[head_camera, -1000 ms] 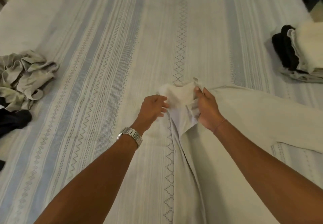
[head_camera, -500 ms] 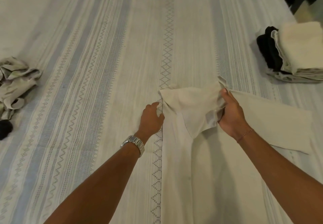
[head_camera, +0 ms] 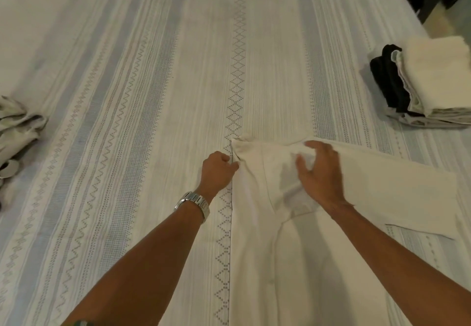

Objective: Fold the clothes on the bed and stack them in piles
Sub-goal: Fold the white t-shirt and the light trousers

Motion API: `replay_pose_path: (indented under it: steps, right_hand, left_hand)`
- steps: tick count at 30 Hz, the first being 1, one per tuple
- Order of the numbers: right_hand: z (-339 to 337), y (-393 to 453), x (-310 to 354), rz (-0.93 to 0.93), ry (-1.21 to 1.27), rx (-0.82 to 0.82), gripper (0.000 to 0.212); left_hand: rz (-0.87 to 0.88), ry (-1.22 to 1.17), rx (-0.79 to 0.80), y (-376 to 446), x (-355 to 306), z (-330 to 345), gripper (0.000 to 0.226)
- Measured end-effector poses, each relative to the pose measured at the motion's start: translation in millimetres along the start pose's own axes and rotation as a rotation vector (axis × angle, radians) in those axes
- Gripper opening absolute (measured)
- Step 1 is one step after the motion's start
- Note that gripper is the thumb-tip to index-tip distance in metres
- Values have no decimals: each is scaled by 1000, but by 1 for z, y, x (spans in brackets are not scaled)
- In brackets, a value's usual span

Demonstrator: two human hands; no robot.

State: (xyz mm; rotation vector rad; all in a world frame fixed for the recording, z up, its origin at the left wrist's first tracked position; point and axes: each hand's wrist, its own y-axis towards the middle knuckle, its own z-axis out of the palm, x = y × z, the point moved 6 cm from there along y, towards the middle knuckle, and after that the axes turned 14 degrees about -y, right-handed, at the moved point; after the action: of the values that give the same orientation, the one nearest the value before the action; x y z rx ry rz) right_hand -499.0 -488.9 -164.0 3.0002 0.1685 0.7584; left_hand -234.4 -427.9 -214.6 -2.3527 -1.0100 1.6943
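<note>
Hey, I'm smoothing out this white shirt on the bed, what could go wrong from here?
1. The left hand only pinches the shirt at its edge; if that slips, the cloth may bunch under the flat right hand.
2. The sleeve lies spread out to the right, so it may drag crooked once folding starts.
3. The folded pile sits near the bed's right edge; a tug on the cover might tip it.

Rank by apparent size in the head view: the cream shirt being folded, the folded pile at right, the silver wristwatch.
1. Cream shirt, spread flat and nearest the camera, so nearness enlarges it.
2. Folded pile of dark and cream clothes, partly cut off by the frame edge.
3. Silver metal wristwatch.
</note>
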Motion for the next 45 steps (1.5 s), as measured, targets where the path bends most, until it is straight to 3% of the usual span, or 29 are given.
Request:
replay_pose_path:
  steps: [2,5,14,18,22,28,38,41,45]
  right_hand:
    - [30,12,33,-191,42,194,32]
    - [68,31,80,-395,-15,330,32]
    - [120,73,120,-283,-187,550,37]
    - [124,84,121,-291,-112,554,16]
    - [121,91,126,-403,-77,536,17]
    - [118,90,129,-548,-243,449,25]
    - [132,95,116,-445,-16,475,17]
    - [130,100,119,-490,-28,447,20]
    - [129,97,124,-623,-303,208,29]
  left_hand:
    - [-36,-106,37,2,6,-2,21]
    - [-81,-270,93,9,19,-8,18]
    - [-168,-402,270,19,29,-15,29]
    - [-195,-403,278,21,32,-11,36]
    - [-232,-373,264,23,34,-7,45]
    - [-246,-391,303,25,38,-8,38]
    - [-269,-413,348,28,43,-8,31]
    - [-272,-411,343,28,43,-9,31]
    - [-271,-420,321,29,43,-8,27]
